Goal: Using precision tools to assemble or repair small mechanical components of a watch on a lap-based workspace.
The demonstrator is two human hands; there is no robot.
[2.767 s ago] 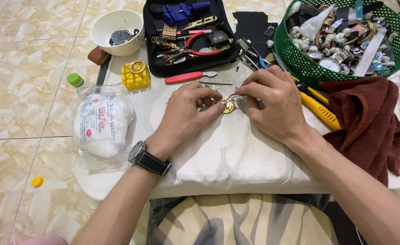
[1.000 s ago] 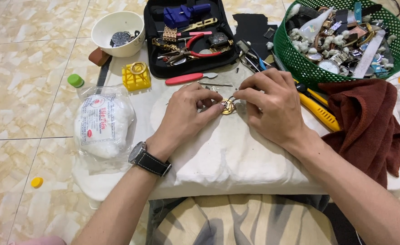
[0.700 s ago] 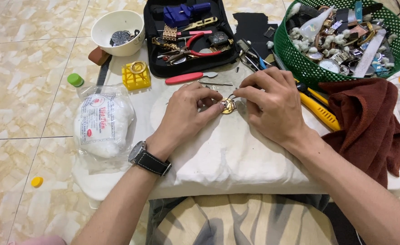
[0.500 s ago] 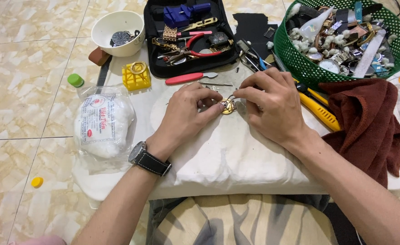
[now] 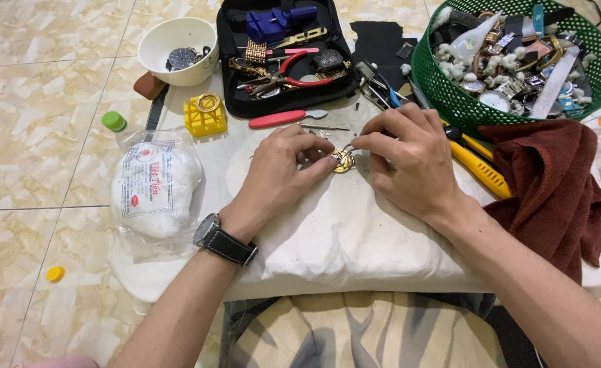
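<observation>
A small gold watch case [image 5: 343, 161] lies on a white padded cushion [image 5: 355, 232]. My left hand [image 5: 283, 167], with a black-strapped wristwatch on the wrist, pinches the case at its left side. My right hand [image 5: 409, 160] pinches thin metal tweezers [image 5: 352, 146] whose tips touch the case from the upper right. Both hands rest on the cushion.
Behind the hands: an open black tool case [image 5: 283, 58] with pliers, a red-handled tool [image 5: 287, 118], a yellow holder block [image 5: 205, 116], a white bowl [image 5: 176, 42]. A green basket [image 5: 512, 61] of watches, yellow-handled tool [image 5: 481, 170] and brown cloth [image 5: 552, 191] lie right; a cotton bag [image 5: 154, 187] left.
Almost nothing differs; both hands stay on the gold case with only slight finger shifts.
</observation>
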